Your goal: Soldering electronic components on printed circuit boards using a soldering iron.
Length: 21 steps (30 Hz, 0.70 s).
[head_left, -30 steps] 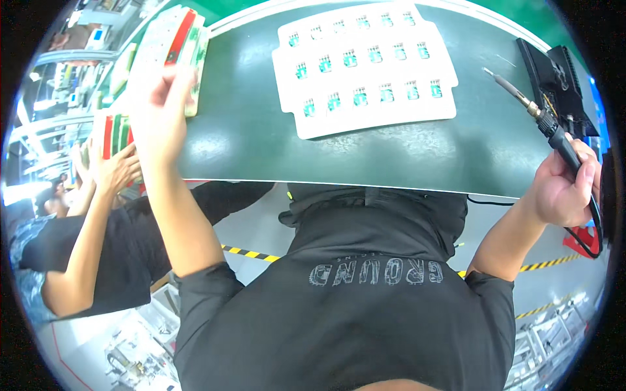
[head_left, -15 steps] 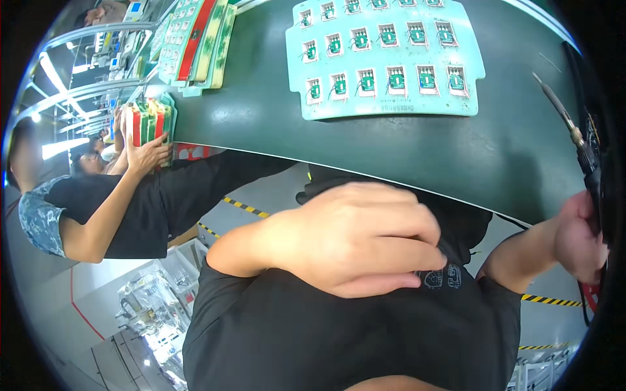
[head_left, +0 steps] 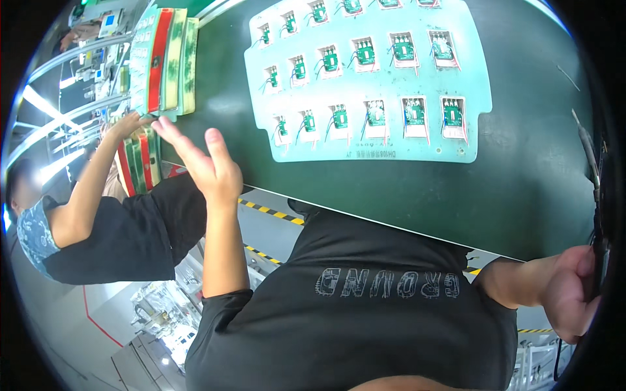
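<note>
My left hand (head_left: 218, 173) is raised by the table's near edge, fingers stretched out and nothing in it. Its fingertips lie nearest a co-worker's hand (head_left: 132, 122) and the stacked trays at the left. At the far right my right hand (head_left: 568, 292) is closed round the dark handle of a soldering iron (head_left: 589, 150), its thin metal tip pointing up and away. Between them on the table lies a light-green tray (head_left: 365, 152) with rows of square pockets. Small green circuit boards (head_left: 403, 49) with thin wires sit in the pockets.
A dark green table (head_left: 365, 195) spans the front. On its left stands a stack of green, red and cream trays (head_left: 171, 62). The co-worker stands at the left, beside more red and green trays (head_left: 138, 163). A thin wire piece (head_left: 568, 77) lies at the far right.
My left hand has swung from in front of my chest to the left and opened out. My right hand keeps the soldering iron. The co-worker's hand has moved up toward the stacked trays.
</note>
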Motion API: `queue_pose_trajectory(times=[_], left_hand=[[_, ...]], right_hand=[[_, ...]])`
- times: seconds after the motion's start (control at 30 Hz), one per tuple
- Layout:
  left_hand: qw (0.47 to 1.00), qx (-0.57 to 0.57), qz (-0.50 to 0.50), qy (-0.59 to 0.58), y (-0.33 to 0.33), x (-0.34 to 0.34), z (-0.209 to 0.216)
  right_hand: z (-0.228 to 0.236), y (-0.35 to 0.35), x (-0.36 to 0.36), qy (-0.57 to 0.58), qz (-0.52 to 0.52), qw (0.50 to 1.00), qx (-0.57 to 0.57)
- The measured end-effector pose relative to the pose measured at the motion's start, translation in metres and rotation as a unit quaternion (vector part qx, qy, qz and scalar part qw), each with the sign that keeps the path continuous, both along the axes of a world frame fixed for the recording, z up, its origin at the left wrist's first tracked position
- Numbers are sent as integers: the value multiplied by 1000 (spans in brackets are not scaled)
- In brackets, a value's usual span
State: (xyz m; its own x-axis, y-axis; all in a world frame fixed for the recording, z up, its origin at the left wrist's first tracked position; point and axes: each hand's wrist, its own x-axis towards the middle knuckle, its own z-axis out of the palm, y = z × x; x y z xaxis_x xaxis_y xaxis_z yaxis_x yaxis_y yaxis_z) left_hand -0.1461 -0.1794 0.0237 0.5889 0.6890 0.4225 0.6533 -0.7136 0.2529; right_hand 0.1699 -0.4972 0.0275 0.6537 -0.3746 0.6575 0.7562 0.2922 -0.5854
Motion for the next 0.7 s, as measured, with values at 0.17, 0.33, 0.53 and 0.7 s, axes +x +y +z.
queue_pose_trajectory(times=[0.17,0.33,0.53,0.7], left_hand=[[996,-71,-46,9,-5,17,-12],[987,-137,-24,75,-3,26,-9],[932,-294,-100,-188,-2,42,2],[921,-310,-170,-164,-6,66,-4]], right_hand=[[-3,0,5,7,0,1000,-17],[-7,-9,11,9,3,1000,-29],[-8,-20,21,28,23,998,-54],[-6,-37,33,37,46,996,-70]])
